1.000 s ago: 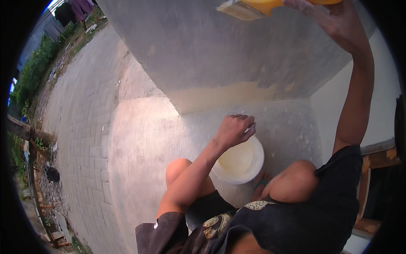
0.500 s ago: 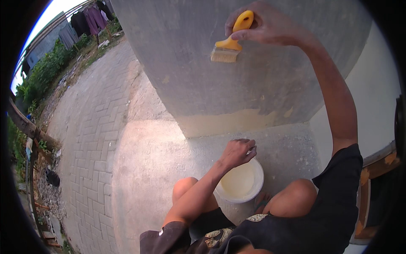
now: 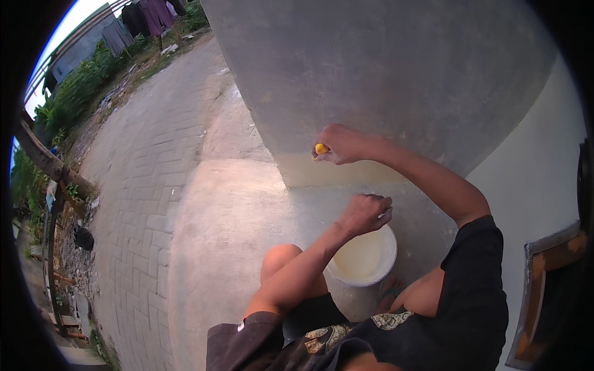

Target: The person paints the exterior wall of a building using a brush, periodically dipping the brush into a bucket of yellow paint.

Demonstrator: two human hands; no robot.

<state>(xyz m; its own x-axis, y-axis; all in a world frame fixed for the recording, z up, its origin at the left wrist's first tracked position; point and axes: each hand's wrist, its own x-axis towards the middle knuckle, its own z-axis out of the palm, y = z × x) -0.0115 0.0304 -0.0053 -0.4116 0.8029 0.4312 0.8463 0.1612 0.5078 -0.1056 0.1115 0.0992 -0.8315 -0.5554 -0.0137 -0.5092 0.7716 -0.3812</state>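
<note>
My right hand (image 3: 339, 144) is closed round a paintbrush (image 3: 322, 148), low against the grey wall (image 3: 396, 80). Only the rounded end of its yellow handle shows; my hand hides the bristles. Along the wall's foot runs a pale cream painted band (image 3: 309, 173), just beneath that hand. A white bucket (image 3: 396, 250) with cream-coloured paint (image 3: 360, 258) stands on the floor between my legs. My left hand (image 3: 368, 213) is at its far rim, fingers curled; the exact grip is partly hidden.
Rough concrete floor (image 3: 229, 216) stretches left to a paved path (image 3: 139, 247). A pale side wall (image 3: 513, 179) rises at the right, with a wooden frame (image 3: 538, 290) lower down. Plants (image 3: 86, 86) and hanging clothes (image 3: 145, 18) are at the far left.
My right hand has come down the wall with the paintbrush, from high up to the cream band near the floor. My left hand stays by the bucket rim. The view has shifted slightly.
</note>
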